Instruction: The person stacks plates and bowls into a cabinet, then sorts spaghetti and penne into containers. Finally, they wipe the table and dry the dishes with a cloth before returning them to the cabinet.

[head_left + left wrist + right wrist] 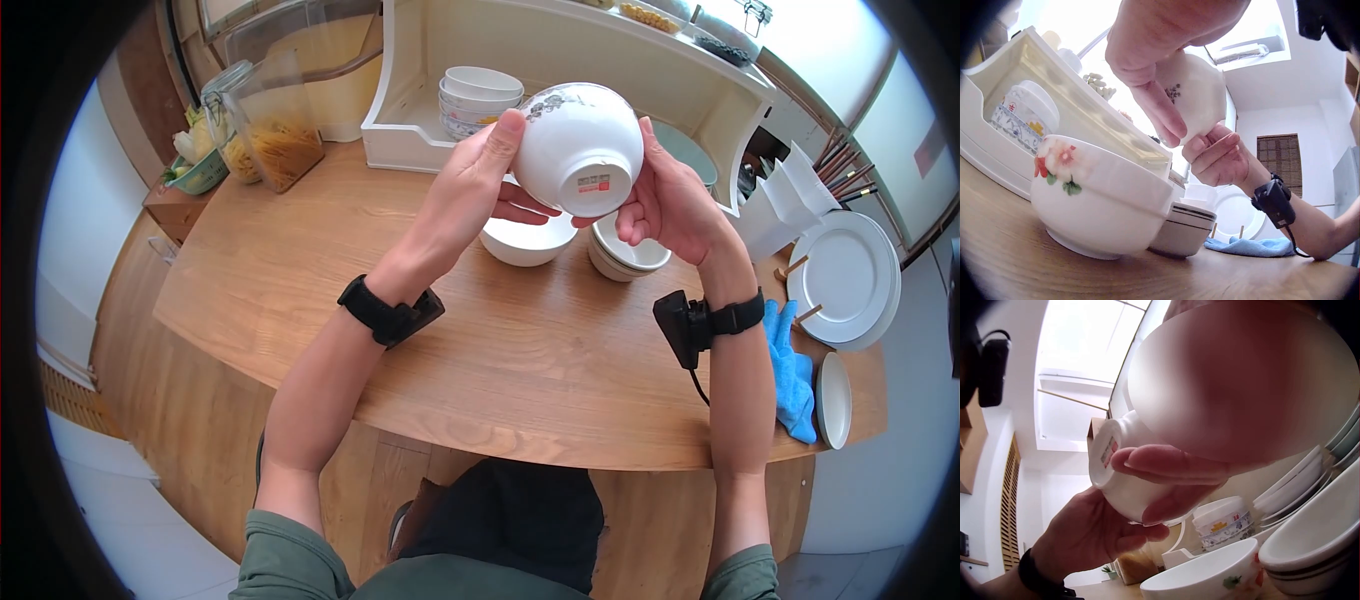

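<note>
A white bowl [578, 150] is held up above the table, tilted so its foot with a small red mark faces the head camera. My left hand [470, 190] grips its left side, thumb on the outer wall and fingers beneath. On the other side my right hand [682, 200] holds it, thumb near the rim and fingers curled by the foot. Dark printed flowers [1172, 94] show on its wall in the left wrist view. Below stand a flowered bowl [1100, 200] and, beside it, striped bowls [1184, 230].
Behind, a cream shelf [400, 145] holds stacked bowls [482, 90]. Pasta containers [285, 140] and a green basket [203, 173] stand at the left. Along the right are plates on a rack [845, 270], a blue cloth [790, 375], an oval dish [834, 400] and a utensil holder [785, 205].
</note>
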